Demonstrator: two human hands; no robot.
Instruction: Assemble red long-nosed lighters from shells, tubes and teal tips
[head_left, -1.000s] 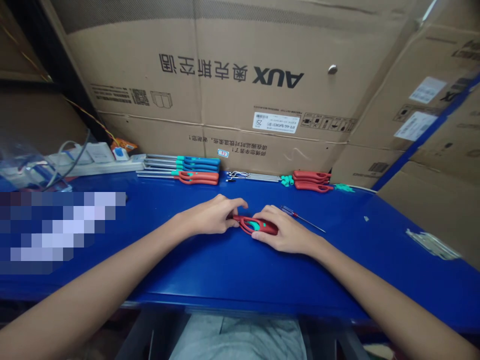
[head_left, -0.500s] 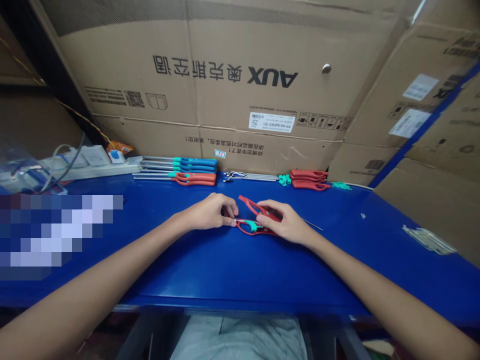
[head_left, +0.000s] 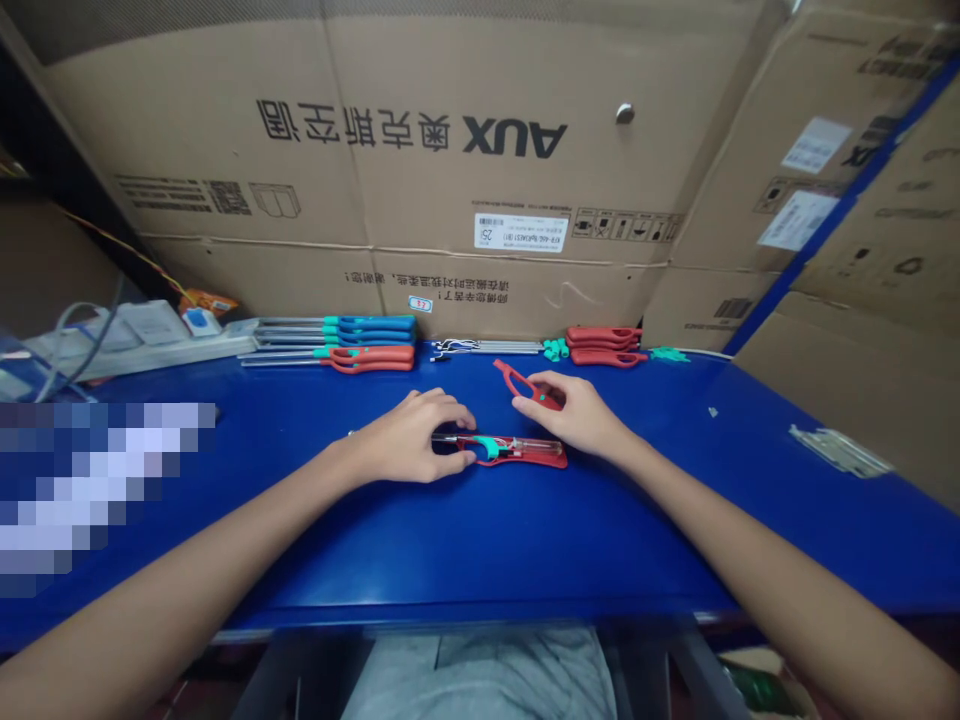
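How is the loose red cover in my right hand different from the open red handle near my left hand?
The red cover is gripped in the right hand, while the open handle lies on the table. The red cover slants; the open handle sits nearly straight across the view. The open handle shows a green trigger; the red cover shows none. Both are red.

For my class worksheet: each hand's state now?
Left hand: curled around front end of opened lighter; grip cannot be told.
Right hand: holding a red shell half.
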